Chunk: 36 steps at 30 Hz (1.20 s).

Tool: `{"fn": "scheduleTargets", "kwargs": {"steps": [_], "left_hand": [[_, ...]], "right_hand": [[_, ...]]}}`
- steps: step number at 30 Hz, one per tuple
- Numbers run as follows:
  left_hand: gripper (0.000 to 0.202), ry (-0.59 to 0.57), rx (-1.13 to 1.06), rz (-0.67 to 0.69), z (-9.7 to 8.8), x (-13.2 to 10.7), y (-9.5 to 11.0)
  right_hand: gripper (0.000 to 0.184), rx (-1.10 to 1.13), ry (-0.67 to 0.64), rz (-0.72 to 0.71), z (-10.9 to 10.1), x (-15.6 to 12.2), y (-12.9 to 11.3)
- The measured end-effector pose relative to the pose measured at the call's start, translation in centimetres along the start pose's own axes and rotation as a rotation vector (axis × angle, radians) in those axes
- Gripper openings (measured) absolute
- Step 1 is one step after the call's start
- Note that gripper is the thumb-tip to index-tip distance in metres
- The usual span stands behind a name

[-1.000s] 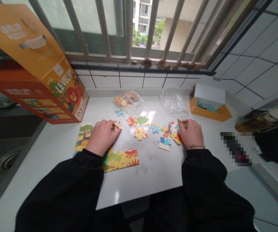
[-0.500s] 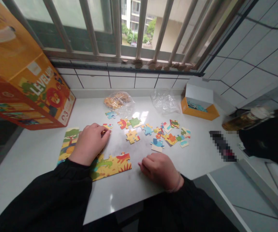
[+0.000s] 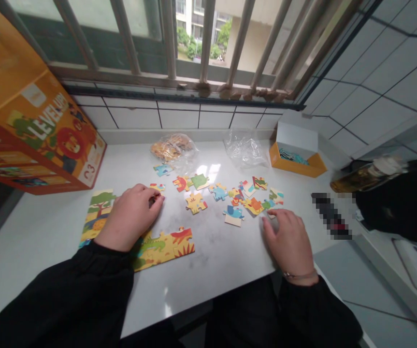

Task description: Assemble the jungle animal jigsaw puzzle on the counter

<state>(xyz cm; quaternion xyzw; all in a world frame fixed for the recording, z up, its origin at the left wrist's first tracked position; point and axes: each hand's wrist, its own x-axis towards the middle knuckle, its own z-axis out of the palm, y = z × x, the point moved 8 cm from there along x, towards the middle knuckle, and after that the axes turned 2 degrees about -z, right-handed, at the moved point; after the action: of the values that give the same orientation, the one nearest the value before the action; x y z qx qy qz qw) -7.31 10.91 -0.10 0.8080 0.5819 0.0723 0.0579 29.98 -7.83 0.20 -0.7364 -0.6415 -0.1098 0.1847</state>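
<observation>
Jigsaw piece (image 3: 153,200), small, apparently pinched in our left hand (image 3: 130,217), centre left, long axis hidden by fingers. Loose pieces (image 3: 226,193) lie rightward, nearer our right hand (image 3: 288,241), which rests open and empty on the white countertop (image 3: 208,285).
</observation>
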Motion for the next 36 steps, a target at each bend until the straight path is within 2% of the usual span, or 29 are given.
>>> {"fn": "scheduleTargets", "kwargs": {"steps": [2,4,11,15,20,27,36], "left_hand": [[0.046,-0.002,0.002,0.001,0.1,0.0,0.0],[0.045,0.007,-0.003,0.002,0.2,0.0,-0.1],[0.043,0.013,-0.006,0.009,0.2,0.0,0.0],[0.041,0.010,0.005,0.010,0.1,-0.1,0.1],[0.040,0.022,0.010,0.018,0.1,-0.2,0.2],[0.040,0.028,0.014,0.028,0.2,-0.2,0.2],[0.041,0.028,-0.006,0.018,0.3,-0.3,0.0]], "right_hand": [[0.029,0.014,0.037,0.016,0.1,-0.1,1.7],[0.035,0.051,0.045,0.015,0.5,-0.3,2.1],[0.037,0.102,-0.024,-0.065,2.9,0.8,-0.8],[0.037,0.099,-0.017,-0.028,3.6,1.5,-0.6],[0.036,0.182,-0.011,-0.014,3.7,1.5,0.1],[0.049,0.244,0.005,0.054,3.6,1.4,0.8],[0.041,0.272,-0.001,0.089,3.9,1.3,1.3]]}}
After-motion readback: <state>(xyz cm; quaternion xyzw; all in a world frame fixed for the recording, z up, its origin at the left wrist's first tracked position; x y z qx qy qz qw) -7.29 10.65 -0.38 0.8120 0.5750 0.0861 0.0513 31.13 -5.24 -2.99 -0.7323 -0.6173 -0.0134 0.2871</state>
